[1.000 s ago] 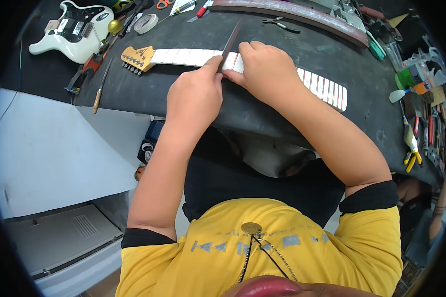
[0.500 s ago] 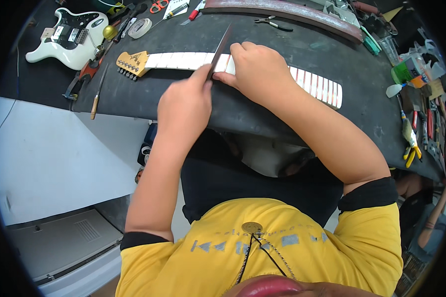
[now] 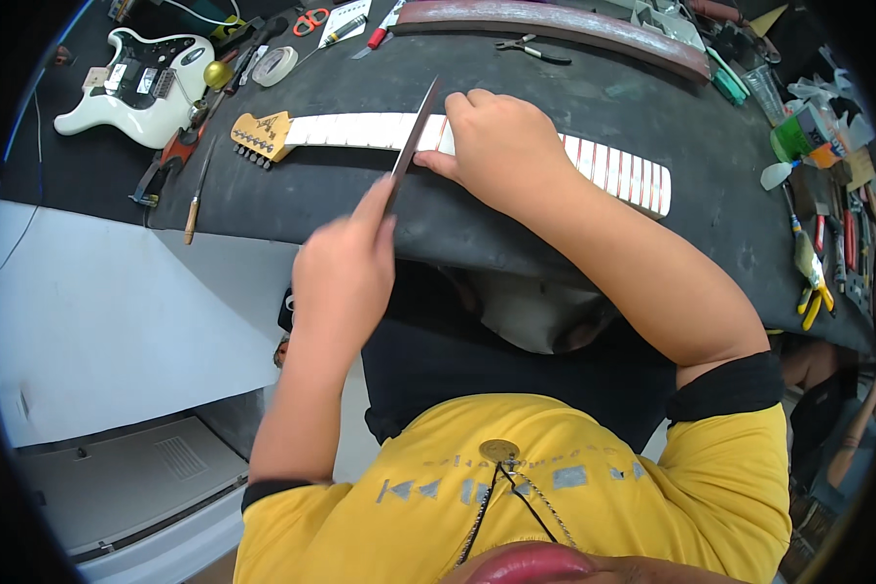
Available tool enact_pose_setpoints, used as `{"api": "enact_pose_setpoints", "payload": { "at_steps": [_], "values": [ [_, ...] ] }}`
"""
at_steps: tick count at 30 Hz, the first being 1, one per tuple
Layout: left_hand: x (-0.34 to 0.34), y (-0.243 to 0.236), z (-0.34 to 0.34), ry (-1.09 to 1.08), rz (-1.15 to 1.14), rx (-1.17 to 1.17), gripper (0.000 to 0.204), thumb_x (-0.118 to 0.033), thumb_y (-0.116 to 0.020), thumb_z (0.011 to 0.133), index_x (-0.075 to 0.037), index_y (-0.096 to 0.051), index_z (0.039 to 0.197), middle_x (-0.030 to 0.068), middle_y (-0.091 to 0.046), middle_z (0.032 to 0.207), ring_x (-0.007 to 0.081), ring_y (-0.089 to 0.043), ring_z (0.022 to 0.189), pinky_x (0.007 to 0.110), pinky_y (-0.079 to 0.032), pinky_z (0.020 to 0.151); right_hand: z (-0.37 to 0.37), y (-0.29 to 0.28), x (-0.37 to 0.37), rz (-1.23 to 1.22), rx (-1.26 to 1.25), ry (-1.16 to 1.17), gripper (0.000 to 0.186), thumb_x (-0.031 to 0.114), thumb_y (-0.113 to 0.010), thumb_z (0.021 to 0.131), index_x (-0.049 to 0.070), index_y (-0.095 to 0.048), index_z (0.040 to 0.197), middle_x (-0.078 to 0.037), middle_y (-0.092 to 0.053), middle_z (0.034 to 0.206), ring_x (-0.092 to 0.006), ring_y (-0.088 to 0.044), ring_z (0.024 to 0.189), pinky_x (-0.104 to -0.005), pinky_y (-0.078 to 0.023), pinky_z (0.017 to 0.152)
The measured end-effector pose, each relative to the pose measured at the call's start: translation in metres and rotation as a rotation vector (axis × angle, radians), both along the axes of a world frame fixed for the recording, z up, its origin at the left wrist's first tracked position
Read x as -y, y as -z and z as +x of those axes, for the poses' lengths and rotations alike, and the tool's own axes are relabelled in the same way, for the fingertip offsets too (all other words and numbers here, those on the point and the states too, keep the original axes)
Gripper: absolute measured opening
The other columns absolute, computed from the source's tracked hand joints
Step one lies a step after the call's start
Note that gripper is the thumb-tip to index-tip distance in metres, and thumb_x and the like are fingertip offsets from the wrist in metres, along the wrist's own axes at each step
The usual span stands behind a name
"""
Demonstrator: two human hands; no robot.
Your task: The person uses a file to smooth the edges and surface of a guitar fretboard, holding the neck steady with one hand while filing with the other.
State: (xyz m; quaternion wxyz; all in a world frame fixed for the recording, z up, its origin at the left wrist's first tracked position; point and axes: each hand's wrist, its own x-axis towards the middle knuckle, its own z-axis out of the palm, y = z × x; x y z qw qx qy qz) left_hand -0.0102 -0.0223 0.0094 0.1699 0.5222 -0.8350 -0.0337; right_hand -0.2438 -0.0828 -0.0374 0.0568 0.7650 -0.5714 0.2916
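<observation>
My left hand (image 3: pixel 346 273) grips a thin file (image 3: pixel 414 141), its tip over the guitar neck (image 3: pixel 360 129) lying across the dark surface (image 3: pixel 594 88); my right hand (image 3: pixel 501 151) presses the neck down.

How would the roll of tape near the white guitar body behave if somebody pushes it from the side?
The roll of tape lies flat on the dark bench mat, so it would probably slide rather than roll. It looks like a thin hollow ring, so it is likely light. The mat seems soft and matte, which may slow it quickly. Tools crowd close around it, so it could bump them.
</observation>
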Motion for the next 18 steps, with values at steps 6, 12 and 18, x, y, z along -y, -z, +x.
{"api": "enact_pose_setpoints", "payload": {
  "at_steps": [6, 12, 18],
  "values": [
    [0.038, 0.004, -0.023, -0.017, -0.037, -0.017, 0.04, -0.011, -0.074, 0.106, -0.013, -0.074, 0.147, 0.0268, -0.076, 0.091, 0.0497, -0.074, 0.085, 0.057, -0.058, 0.077, 0.004, 0.0, 0.002, -0.038, -0.018, -0.028, 0.056, 0.051, -0.092, 0.091, -0.001, -0.075, 0.105, -0.016, -0.079, 0.096, -0.0348, -0.082, 0.092, -0.0426, -0.067, 0.082],
    [-0.096, 0.016, 0.058, -0.045, 0.082, -0.013, 0.048, -0.001, -0.073, 0.105, -0.007, -0.071, 0.153, 0.0242, -0.077, 0.092, 0.0426, -0.074, 0.075, 0.043, -0.058, 0.072, 0.002, 0.003, -0.001, 0.057, -0.017, 0.012, 0.063, 0.058, -0.09, 0.091, 0.0, -0.074, 0.109, -0.018, -0.078, 0.098, -0.0374, -0.08, 0.097, -0.0469, -0.065, 0.083],
    [-0.118, 0.024, 0.091, -0.089, 0.054, -0.187, 0.054, 0.004, -0.073, 0.102, -0.003, -0.069, 0.156, 0.0153, -0.07, 0.079, 0.0252, -0.068, 0.065, 0.035, -0.054, 0.067, -0.012, -0.008, -0.01, 0.046, -0.1, -0.011, 0.067, 0.057, -0.091, 0.09, -0.001, -0.074, 0.12, -0.02, -0.077, 0.113, -0.0401, -0.076, 0.114, -0.0506, -0.061, 0.101]
  ]
}}
